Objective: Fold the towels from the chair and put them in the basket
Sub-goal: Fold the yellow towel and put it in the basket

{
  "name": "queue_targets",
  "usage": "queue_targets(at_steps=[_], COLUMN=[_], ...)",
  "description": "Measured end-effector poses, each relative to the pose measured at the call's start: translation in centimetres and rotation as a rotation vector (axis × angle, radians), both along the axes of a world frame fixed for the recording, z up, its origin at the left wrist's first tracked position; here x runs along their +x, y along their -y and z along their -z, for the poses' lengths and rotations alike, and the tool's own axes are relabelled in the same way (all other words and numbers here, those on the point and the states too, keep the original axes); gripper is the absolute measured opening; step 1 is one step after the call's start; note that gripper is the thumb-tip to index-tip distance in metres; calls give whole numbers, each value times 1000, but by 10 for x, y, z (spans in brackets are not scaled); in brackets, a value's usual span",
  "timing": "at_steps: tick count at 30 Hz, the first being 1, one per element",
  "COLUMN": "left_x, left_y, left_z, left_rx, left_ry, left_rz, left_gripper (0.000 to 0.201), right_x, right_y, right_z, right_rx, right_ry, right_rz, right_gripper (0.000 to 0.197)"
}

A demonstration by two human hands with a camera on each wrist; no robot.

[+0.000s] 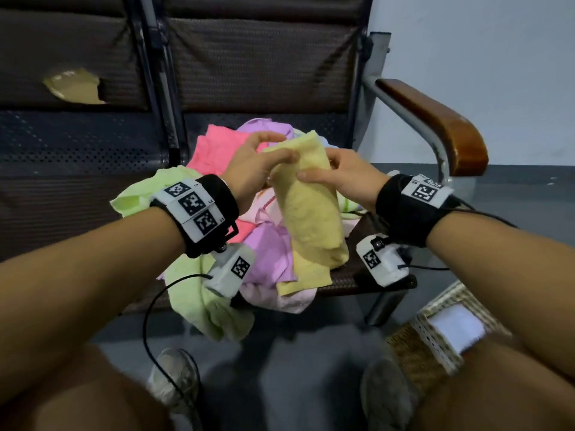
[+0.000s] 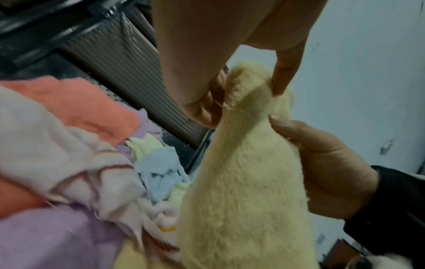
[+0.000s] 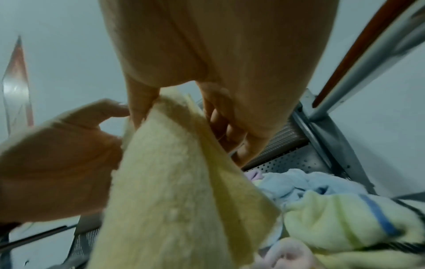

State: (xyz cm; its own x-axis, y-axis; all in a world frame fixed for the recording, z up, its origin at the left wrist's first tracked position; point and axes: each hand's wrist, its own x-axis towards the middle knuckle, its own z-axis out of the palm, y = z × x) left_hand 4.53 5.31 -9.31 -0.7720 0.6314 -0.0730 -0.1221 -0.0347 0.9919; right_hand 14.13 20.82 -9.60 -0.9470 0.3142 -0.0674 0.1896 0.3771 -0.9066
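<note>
A pale yellow towel (image 1: 311,213) hangs lengthwise folded between my two hands above the chair seat (image 1: 357,278). My left hand (image 1: 280,149) pinches its top end between thumb and fingers; the left wrist view shows that pinch on the yellow towel (image 2: 241,172) by my left hand (image 2: 248,87). My right hand (image 1: 317,169) grips the towel's right side just below, thumb in front, fingers behind. On the seat lies a loose pile of pink (image 1: 214,147), purple (image 1: 270,253) and light green (image 1: 199,293) towels. A wicker basket (image 1: 432,340) stands on the floor at lower right.
A folded white towel (image 1: 457,329) lies in the basket. The chair's wooden armrest (image 1: 441,126) juts out on the right, beside the wall. A second seat adjoins on the left. My shoe (image 1: 177,377), a grey slipper (image 1: 385,396) and a black cable are on the floor.
</note>
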Motion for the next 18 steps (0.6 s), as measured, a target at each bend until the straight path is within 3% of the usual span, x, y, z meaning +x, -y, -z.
queue_targets(at_steps=[2, 4, 7, 10, 14, 18], left_x=[15, 37, 84, 133, 201, 274], left_y=[-10, -25, -59, -110, -185, -243], left_z=[-3, 4, 24, 39, 68, 117], left_rx=[14, -77, -204, -188, -253, -389], left_ry=[38, 21, -40, -15, 72, 129], left_rz=[79, 266, 564, 664, 805, 946], left_gripper=[50, 62, 50, 46, 41, 46], right_x=[22, 50, 104, 167, 259, 344], right_y=[-13, -30, -63, -104, -152, -180], right_z=[-6, -8, -7, 2, 34, 98], right_rx=[-71, -149, -240, -303, -400, -480], right_ry=[-35, -56, -60, -64, -71, 27], right_rz=[34, 63, 101, 220, 530, 784], right_gripper=[41, 43, 47, 28, 37, 41])
